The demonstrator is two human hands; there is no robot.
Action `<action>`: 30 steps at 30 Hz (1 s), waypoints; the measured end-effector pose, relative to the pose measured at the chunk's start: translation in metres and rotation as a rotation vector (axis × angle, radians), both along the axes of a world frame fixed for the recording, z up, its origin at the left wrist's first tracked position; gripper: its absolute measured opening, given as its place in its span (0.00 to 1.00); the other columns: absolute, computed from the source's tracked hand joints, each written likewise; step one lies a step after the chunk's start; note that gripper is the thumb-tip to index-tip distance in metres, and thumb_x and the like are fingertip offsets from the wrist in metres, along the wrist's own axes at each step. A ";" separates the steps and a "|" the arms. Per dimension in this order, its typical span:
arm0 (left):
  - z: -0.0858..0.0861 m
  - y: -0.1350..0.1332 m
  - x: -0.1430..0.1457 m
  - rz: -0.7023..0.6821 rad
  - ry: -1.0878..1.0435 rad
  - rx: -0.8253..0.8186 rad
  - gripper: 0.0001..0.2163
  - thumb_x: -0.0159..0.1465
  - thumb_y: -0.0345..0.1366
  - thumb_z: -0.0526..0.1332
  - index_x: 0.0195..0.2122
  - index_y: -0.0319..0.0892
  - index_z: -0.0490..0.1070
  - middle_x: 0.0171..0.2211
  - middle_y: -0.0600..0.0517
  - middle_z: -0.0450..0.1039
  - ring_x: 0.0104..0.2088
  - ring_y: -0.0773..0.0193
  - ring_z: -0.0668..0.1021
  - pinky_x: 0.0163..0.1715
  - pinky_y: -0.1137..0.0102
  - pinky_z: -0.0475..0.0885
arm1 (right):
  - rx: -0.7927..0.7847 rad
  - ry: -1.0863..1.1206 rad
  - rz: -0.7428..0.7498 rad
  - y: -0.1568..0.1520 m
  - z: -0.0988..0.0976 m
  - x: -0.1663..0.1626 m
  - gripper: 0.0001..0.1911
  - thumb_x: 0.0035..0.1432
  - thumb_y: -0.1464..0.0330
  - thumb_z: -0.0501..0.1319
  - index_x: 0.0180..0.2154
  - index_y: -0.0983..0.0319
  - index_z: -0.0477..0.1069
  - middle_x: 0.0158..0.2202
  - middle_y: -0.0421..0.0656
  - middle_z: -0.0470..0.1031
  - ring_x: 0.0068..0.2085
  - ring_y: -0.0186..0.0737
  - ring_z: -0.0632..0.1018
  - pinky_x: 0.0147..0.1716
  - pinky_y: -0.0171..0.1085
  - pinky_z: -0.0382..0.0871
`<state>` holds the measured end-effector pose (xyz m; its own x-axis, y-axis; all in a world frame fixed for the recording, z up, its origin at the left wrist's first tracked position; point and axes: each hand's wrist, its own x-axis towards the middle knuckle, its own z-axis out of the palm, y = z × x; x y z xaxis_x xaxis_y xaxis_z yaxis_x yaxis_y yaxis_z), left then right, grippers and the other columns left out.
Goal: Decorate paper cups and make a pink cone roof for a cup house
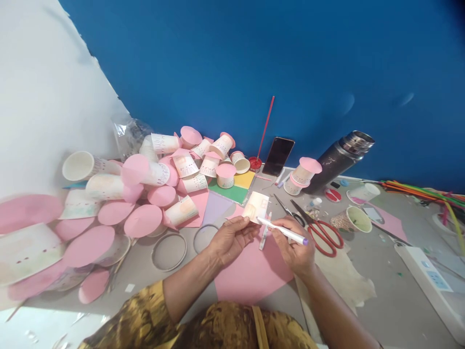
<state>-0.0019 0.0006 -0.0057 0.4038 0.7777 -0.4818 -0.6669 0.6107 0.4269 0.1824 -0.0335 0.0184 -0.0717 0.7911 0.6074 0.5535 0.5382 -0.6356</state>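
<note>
Left grip (pixel 232 238) pinches small cream-white marked paper item (pixel 256 205); right grip (pixel 296 252) holds slim white purple-ended pen (pixel 291 234). Risk: loose pinch, skewed stroke.

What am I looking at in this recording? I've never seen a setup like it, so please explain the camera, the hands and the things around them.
There is no machine here: each grip is a person's bare hand. The single picture comes from a camera worn on that person's head, looking forward and down.

The left hand holds what looks like a small paper cup. The right hand holds a white pen with a purple end, its tip at the cup; I cannot tell whether it touches.

Below the hands, a pink sheet lies on the grey table. Many cups with pink discs are heaped on the left. To the right are red-handled scissors and a dark flask; a phone leans near the blue wall.
</note>
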 end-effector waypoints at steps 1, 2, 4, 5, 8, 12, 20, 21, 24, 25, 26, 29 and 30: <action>0.000 0.000 0.000 0.008 -0.004 -0.008 0.04 0.66 0.26 0.66 0.35 0.32 0.81 0.34 0.41 0.84 0.36 0.60 0.85 0.41 0.69 0.81 | 0.000 -0.004 0.008 0.000 0.001 0.000 0.03 0.67 0.72 0.63 0.41 0.58 0.75 0.31 0.41 0.77 0.32 0.40 0.78 0.32 0.38 0.72; 0.001 0.000 0.000 0.019 -0.011 -0.016 0.04 0.66 0.25 0.66 0.34 0.32 0.81 0.34 0.42 0.83 0.36 0.60 0.85 0.41 0.69 0.81 | -0.002 -0.005 0.020 0.000 0.001 -0.001 0.03 0.66 0.72 0.62 0.41 0.58 0.75 0.31 0.41 0.77 0.31 0.39 0.78 0.32 0.37 0.72; 0.001 0.000 0.000 0.041 -0.026 -0.031 0.05 0.66 0.24 0.65 0.34 0.32 0.80 0.33 0.42 0.83 0.35 0.61 0.85 0.40 0.69 0.81 | -0.001 0.002 0.046 0.000 0.002 -0.001 0.04 0.66 0.72 0.62 0.41 0.59 0.74 0.30 0.41 0.76 0.31 0.39 0.78 0.31 0.37 0.72; 0.002 0.001 0.001 0.047 -0.034 -0.037 0.05 0.66 0.24 0.65 0.34 0.32 0.80 0.32 0.43 0.83 0.35 0.61 0.85 0.41 0.69 0.81 | 0.000 0.005 0.057 0.000 0.001 -0.001 0.04 0.66 0.73 0.62 0.41 0.59 0.74 0.30 0.41 0.76 0.31 0.39 0.78 0.31 0.37 0.72; 0.004 0.001 0.001 0.041 -0.037 -0.059 0.06 0.67 0.23 0.63 0.34 0.31 0.80 0.32 0.42 0.83 0.34 0.61 0.85 0.40 0.69 0.81 | -0.008 0.015 0.055 -0.001 -0.002 -0.001 0.04 0.66 0.73 0.62 0.41 0.59 0.75 0.31 0.41 0.76 0.31 0.39 0.78 0.31 0.37 0.72; 0.007 0.001 0.000 0.029 -0.025 -0.108 0.08 0.69 0.25 0.62 0.32 0.32 0.78 0.32 0.41 0.83 0.34 0.60 0.85 0.40 0.69 0.81 | -0.025 0.054 -0.033 -0.001 -0.007 0.002 0.04 0.66 0.71 0.63 0.43 0.59 0.75 0.33 0.42 0.77 0.32 0.39 0.78 0.32 0.37 0.71; 0.014 0.001 0.000 0.060 -0.031 -0.169 0.10 0.70 0.24 0.60 0.31 0.33 0.76 0.29 0.43 0.81 0.32 0.61 0.85 0.38 0.69 0.82 | -0.076 0.090 0.011 -0.004 -0.008 0.003 0.03 0.67 0.70 0.63 0.42 0.58 0.75 0.32 0.42 0.78 0.32 0.40 0.80 0.31 0.38 0.72; 0.016 0.001 0.001 0.061 -0.034 -0.174 0.10 0.70 0.24 0.59 0.31 0.33 0.76 0.29 0.43 0.81 0.32 0.61 0.85 0.38 0.69 0.82 | -0.077 0.108 -0.005 -0.004 -0.009 0.003 0.03 0.67 0.70 0.63 0.43 0.58 0.75 0.33 0.42 0.79 0.32 0.40 0.81 0.32 0.38 0.73; 0.019 0.001 0.001 0.062 -0.043 -0.199 0.10 0.71 0.24 0.57 0.34 0.32 0.76 0.30 0.43 0.81 0.31 0.61 0.85 0.35 0.69 0.82 | -0.077 0.172 -0.051 -0.004 -0.010 0.003 0.04 0.67 0.70 0.63 0.43 0.58 0.75 0.35 0.43 0.79 0.34 0.41 0.82 0.33 0.38 0.74; 0.020 0.001 0.002 0.064 -0.046 -0.210 0.10 0.71 0.24 0.57 0.34 0.32 0.76 0.30 0.43 0.81 0.31 0.61 0.85 0.34 0.70 0.82 | -0.079 0.177 -0.049 -0.004 -0.010 0.004 0.04 0.67 0.70 0.62 0.43 0.58 0.75 0.35 0.43 0.79 0.33 0.41 0.82 0.34 0.39 0.74; 0.021 0.001 0.002 0.067 -0.050 -0.220 0.10 0.72 0.24 0.57 0.35 0.32 0.76 0.30 0.44 0.81 0.30 0.62 0.85 0.34 0.70 0.82 | -0.078 0.170 -0.039 -0.005 -0.010 0.004 0.03 0.67 0.70 0.62 0.42 0.58 0.75 0.34 0.42 0.79 0.33 0.40 0.81 0.34 0.39 0.74; 0.023 0.001 0.002 0.086 -0.066 -0.232 0.10 0.72 0.25 0.56 0.35 0.33 0.75 0.29 0.44 0.81 0.30 0.62 0.85 0.33 0.71 0.82 | -0.068 0.137 -0.005 -0.005 -0.009 0.004 0.02 0.67 0.70 0.63 0.41 0.58 0.75 0.32 0.41 0.78 0.32 0.40 0.81 0.33 0.38 0.73; 0.023 0.001 0.002 0.093 -0.074 -0.233 0.10 0.72 0.25 0.56 0.35 0.33 0.75 0.29 0.44 0.81 0.30 0.62 0.85 0.33 0.71 0.82 | -0.067 0.145 -0.007 -0.006 -0.009 0.004 0.02 0.67 0.70 0.63 0.41 0.58 0.75 0.33 0.41 0.78 0.32 0.40 0.81 0.33 0.38 0.73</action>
